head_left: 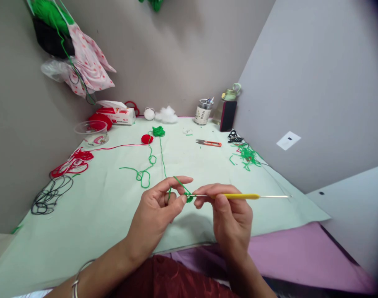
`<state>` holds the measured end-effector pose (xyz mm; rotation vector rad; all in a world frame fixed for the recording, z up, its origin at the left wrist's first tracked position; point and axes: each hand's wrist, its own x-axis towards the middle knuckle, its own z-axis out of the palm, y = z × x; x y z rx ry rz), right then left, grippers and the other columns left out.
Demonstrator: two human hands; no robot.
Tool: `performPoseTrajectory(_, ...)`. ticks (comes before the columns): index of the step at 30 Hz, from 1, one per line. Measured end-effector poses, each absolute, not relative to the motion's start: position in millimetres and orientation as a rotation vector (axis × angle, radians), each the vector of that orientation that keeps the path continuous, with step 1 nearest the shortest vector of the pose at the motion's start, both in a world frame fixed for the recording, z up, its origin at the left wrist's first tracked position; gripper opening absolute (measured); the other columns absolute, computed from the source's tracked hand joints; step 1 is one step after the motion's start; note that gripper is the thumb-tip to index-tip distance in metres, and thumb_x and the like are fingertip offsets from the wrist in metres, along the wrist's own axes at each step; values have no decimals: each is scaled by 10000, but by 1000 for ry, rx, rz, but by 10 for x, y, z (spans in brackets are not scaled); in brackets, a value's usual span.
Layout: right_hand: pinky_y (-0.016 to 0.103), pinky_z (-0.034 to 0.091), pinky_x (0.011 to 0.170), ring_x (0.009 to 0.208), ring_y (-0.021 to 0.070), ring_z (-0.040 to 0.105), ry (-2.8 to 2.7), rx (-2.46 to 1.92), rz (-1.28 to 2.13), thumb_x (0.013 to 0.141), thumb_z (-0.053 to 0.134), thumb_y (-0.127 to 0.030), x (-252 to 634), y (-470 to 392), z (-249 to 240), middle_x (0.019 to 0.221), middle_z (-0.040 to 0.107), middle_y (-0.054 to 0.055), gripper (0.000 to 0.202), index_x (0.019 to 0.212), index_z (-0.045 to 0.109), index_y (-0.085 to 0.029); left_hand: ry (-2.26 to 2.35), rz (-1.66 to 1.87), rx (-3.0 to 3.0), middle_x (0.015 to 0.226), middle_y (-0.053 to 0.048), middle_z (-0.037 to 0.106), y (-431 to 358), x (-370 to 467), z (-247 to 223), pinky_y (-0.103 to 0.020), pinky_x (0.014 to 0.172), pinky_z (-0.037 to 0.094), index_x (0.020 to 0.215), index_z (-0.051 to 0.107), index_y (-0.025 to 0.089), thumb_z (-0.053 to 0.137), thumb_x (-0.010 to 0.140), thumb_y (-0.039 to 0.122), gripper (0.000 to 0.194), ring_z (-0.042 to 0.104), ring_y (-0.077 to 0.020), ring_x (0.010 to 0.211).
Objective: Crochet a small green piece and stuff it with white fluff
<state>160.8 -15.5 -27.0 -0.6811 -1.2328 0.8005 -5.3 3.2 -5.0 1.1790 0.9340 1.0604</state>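
Note:
Between thumb and fingers, my left hand (156, 211) pinches a small green crochet piece (189, 198). Green yarn (163, 157) runs over its raised index finger and back to a small green yarn ball (158, 131) on the table. My right hand (229, 215) is closed around the yellow handle of a crochet hook (241, 196). The hook's thin metal tip points left and meets the green piece at my left fingertips. Its other metal end sticks out to the right. A loose green strand lies curled on the table beyond my left hand.
Orange-handled thread snips (209, 143) lie beyond my hands. Green yarn scraps (249, 155) and a black clip (235, 136) are at right. At the back stand a pen can (203, 112), a bottle and a phone (228, 116). Red yarn (74, 162), dark cord (51, 195) and a tissue box (119, 115) are left.

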Motion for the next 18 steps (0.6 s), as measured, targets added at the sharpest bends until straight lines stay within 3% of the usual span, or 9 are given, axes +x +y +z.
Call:
performPoseTrajectory(9, 321, 594, 772, 870, 154, 726, -1431, -737, 528, 1045, 504, -109, 1625, -211, -227, 1035, 778, 32, 263, 1125, 716, -244, 997, 1130, 1290, 839, 36, 583, 10, -17, 45, -214, 525, 327, 1126, 773, 260, 709, 862, 216, 276, 341, -37, 519)
performPoseTrajectory(14, 338, 609, 808, 944, 174, 734, -1562, -757, 398, 1015, 508, -53, 1654, -217, -231, 1034, 779, 42, 302, 1159, 700, -236, 1024, 1257, 1403, 823, 39, 584, -24, 13, 37, -199, 551, 377, 1036, 800, 266, 730, 824, 146, 253, 401, -42, 549)
performPoseTrajectory(18, 311, 626, 778, 972, 195, 740, -1723, -844, -23, 965, 595, -46, 1635, -236, -298, 1063, 769, 69, 344, 1216, 719, -247, 952, 1198, 1215, 862, 40, 583, -39, 43, 8, -190, 521, 355, 1144, 779, 291, 767, 847, 207, 308, 382, -27, 534)
